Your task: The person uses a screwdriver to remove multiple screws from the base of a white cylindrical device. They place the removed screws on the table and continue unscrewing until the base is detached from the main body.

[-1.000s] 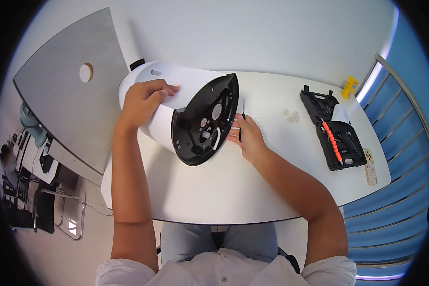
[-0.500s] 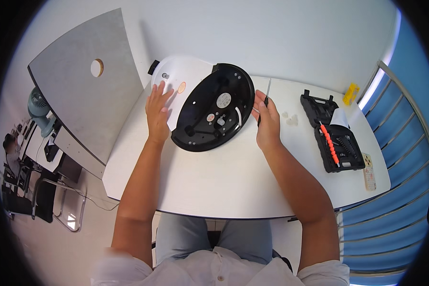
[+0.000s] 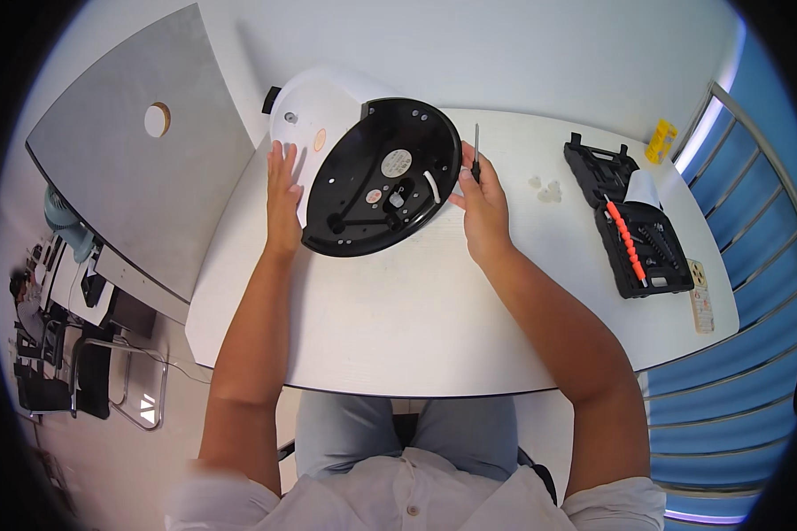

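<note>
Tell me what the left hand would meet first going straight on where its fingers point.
The left hand would likely meet the white housing first; depth is unclear, so the fingers may be touching it now.

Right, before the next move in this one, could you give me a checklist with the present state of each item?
1. Black underside of the white housing faces the camera: ok.
2. Screwdriver in the right hand: ok.
3. Screwdriver tip on the underside: not ok; it points toward the wall, off to the right of the underside.
4. Left hand bracing the housing: cannot tell; it is open beside it, contact unclear.
5. Small pale pieces apart from the housing: ok, they lie on the table to its right.
6. Black tool case open: ok.
</note>
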`<move>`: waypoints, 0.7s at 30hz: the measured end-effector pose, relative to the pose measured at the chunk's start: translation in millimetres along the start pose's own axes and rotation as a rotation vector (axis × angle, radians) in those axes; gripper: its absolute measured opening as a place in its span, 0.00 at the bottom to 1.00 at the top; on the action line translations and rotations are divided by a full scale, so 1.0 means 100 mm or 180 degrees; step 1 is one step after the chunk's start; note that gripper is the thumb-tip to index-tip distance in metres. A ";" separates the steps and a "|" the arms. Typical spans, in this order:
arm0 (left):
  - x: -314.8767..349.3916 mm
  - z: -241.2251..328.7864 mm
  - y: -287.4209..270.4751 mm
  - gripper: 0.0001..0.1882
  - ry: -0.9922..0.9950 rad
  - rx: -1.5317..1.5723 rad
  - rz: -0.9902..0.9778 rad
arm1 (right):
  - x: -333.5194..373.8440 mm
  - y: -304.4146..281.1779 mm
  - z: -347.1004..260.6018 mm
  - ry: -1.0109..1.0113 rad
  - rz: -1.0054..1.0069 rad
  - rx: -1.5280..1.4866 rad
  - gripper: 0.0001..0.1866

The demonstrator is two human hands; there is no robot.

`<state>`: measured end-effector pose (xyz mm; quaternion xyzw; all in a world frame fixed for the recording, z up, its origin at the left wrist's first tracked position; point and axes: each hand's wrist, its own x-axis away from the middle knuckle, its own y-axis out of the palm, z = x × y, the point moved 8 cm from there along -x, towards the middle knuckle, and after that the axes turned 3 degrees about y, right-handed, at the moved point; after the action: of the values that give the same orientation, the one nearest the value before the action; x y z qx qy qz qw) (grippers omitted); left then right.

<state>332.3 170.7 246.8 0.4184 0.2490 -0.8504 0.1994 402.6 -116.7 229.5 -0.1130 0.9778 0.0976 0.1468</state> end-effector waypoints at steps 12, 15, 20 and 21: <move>0.03 0.03 0.06 0.42 -0.0847 0.2020 0.1171 | 0.01 0.04 -0.09 -0.0362 -0.0089 0.0148 0.24; -0.01 0.08 -0.12 0.41 -0.0958 0.2387 0.1286 | 0.13 0.18 -0.26 -0.0391 -0.0323 0.0010 0.24; -0.12 0.37 -0.44 0.36 -0.0504 0.2456 0.1533 | 0.30 0.36 -0.44 -0.0266 -0.0554 -0.0520 0.27; -0.16 0.44 -0.47 0.36 -0.0258 0.2461 0.1422 | 0.32 0.41 -0.48 -0.0239 -0.0683 -0.0435 0.29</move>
<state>288.1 184.1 294.9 0.4719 -0.1917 -0.8328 0.2168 349.6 -94.8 270.6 -0.2230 0.9450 0.1520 0.1848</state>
